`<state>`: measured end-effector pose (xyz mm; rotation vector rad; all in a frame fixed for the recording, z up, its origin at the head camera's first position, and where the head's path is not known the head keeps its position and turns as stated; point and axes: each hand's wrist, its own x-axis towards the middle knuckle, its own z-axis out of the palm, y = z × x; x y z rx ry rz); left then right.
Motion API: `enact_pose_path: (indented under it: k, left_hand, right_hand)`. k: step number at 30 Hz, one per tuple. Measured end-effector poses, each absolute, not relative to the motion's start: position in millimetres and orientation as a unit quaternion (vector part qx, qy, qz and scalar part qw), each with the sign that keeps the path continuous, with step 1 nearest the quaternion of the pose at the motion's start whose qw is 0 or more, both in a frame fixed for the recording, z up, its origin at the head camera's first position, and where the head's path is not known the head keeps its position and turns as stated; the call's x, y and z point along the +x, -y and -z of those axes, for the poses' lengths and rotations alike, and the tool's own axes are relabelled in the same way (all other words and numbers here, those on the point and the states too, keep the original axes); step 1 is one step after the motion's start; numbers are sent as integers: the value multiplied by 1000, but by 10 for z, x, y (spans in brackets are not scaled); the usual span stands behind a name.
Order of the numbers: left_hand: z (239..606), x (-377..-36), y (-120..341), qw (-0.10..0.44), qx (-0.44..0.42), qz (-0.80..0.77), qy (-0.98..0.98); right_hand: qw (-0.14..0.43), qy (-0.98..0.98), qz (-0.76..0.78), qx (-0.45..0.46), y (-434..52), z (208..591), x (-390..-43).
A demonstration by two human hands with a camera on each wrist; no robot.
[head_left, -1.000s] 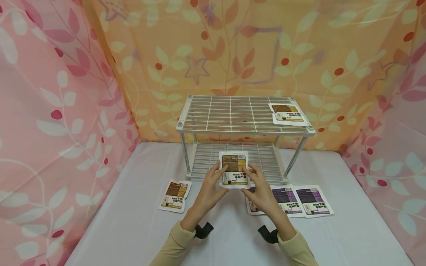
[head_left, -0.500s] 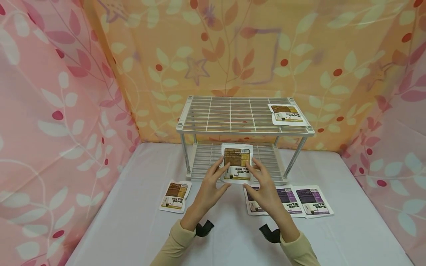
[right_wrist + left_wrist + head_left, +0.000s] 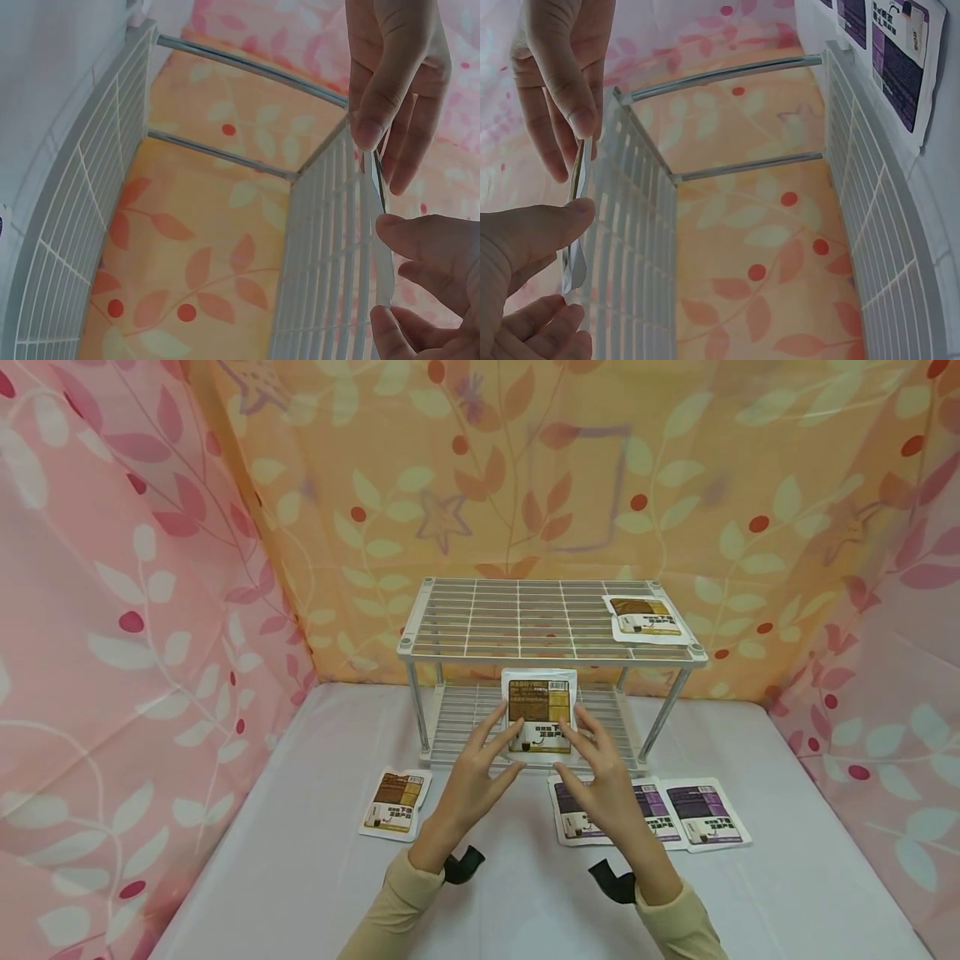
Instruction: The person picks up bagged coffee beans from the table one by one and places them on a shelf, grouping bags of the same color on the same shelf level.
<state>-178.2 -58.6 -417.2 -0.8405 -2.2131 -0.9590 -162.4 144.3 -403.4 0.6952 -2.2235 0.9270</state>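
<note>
A: What lies furthest left?

B: A brown sachet flat on the bench, by the wire rack's left leg.

A: And the hands?

B: The left hand pinches the left edge of the held brown sachet with thumb and fingers; the right hand pinches its right edge. It hangs upright before the rack, between the shelves.

A: Further right?

B: Two purple sachets lie side by side on the bench, and another brown packet rests on the top shelf's right corner.
</note>
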Motion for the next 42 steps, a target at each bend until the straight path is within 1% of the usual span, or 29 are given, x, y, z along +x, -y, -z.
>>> enact_pose_path:
  k: [5,17,25,36,42]
  left_hand:
    - [4108,-1816,575,299,-324,351,826]
    - [3908,-1918,552,327,-356,341,806]
    - [3822,-1977,542,334,-348,344,806]
    - [3726,-2062,533,352,-346,344,799]
    - [3657,-2120,530,346,-338,338,807]
  right_hand:
    - [325,834,-353,274,-1460,4005,-1667]
    - [336,821,-359,290,-1511,3860,-1767]
    - [346,813,-355,305,-1544,3748,-1845]
    - [339,815,-352,312,-1550,3631,-1944]
    - [335,814,-357,314,-1547,3585,-2014]
